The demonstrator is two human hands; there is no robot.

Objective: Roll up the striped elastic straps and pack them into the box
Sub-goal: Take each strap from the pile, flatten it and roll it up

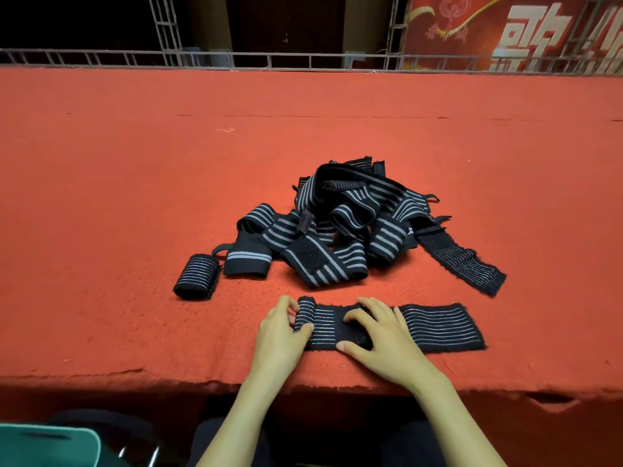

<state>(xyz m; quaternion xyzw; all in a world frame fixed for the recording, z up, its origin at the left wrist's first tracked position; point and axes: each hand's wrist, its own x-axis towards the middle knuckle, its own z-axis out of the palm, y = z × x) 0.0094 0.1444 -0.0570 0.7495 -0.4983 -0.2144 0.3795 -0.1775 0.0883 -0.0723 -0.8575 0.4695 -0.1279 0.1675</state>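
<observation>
Striped elastic straps point(344, 224) heaped, tangled, mid red-carpet table point(135, 163). Flat strap point(438, 326) lies along near edge, its left end partly rolled. Right hand point(381, 335) spread flat, pressing strap's middle. Left hand point(279, 335) curls round rolled end. Finished roll point(197, 276) just left of heap.

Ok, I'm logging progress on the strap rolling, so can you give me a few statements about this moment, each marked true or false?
A finished roll lies left of the pile. True.
The left hand holds the rolled end of the strap nearest the person. True.
The right hand is lifted clear of that strap. False: it presses on the strap's middle.
That strap is wound up fully. False: most of it lies flat.
The cloth under everything is blue. False: it is red.
</observation>
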